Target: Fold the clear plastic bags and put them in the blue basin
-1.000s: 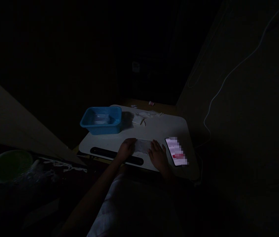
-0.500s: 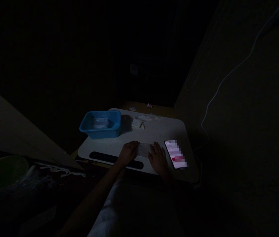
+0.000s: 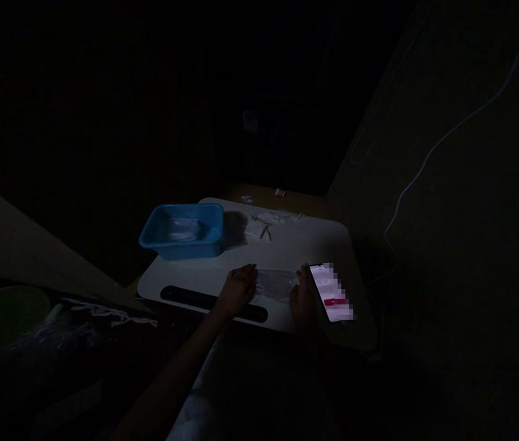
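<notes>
A clear plastic bag (image 3: 276,285) lies flat on the white table (image 3: 308,242) between my two hands. My left hand (image 3: 240,289) rests at the bag's left edge, fingers stretched out and lying low on it. At the right edge is my right hand (image 3: 303,300), turned partly on its side with its fingers extended. Darkness hides the detail of its fingertips. Just beyond it lies a phone (image 3: 330,293) with a lit screen.
A blue plastic basin (image 3: 190,250) holding a clear plastic packet (image 3: 183,229) stands at the table's left. White crumpled plastic pieces (image 3: 268,222) lie toward the back. A dark slot (image 3: 190,295) runs along the front edge. A white cable (image 3: 425,160) hangs on the right wall.
My right hand has slid right across the bag toward the phone and turned more onto its side, uncovering more of the bag. The left hand stays at the left edge. The view has shifted slightly.
</notes>
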Demonstrator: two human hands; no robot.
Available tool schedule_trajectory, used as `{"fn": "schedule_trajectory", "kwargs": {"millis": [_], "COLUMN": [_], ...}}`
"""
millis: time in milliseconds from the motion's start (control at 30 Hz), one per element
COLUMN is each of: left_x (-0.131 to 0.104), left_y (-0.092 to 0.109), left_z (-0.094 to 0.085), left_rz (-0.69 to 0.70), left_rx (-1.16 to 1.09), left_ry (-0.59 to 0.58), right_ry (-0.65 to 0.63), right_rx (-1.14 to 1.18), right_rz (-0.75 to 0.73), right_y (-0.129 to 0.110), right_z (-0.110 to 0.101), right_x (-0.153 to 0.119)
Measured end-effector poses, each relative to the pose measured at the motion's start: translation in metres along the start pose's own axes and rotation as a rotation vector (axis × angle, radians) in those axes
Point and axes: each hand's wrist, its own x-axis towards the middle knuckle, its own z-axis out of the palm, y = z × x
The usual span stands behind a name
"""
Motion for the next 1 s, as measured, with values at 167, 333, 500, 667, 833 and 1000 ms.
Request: {"fn": "schedule_trajectory", "kwargs": {"millis": [167,333,500,667,833,1000], "left_x": [-0.001,-0.001,-0.001,-0.001,0.001,0.001], "left_y": [-0.001,0.001,0.002,0.001,0.003,0.005], "left_z": [0.002,-0.002,-0.003,-0.003,-0.004,-0.003], "left_rz": [0.017,0.019,0.012,0.008,0.006,0.005], "left_rx": [-0.002,-0.037,-0.031,-0.028,-0.025,0.052], "left_ry": [0.005,0.018,0.004,-0.002,0.019,-0.004], "right_ry": [-0.112,-0.181,-0.162,-0.169,-0.15,-0.37], "right_rx": [-0.121,-0.165,-0.11,-0.13,-0.203,-0.32], "right_rz": [0.06,0.113,0.116,0.128,0.059,-0.231], "right_y": [-0.007,-0.015,-0.022,-0.022,-0.033,-0.065], "right_z": [-0.003,-0.007,-0.009,-0.012,-0.016,-0.012], "right_x": [0.001,0.003,0.004,0.006,0.009,0.015]}}
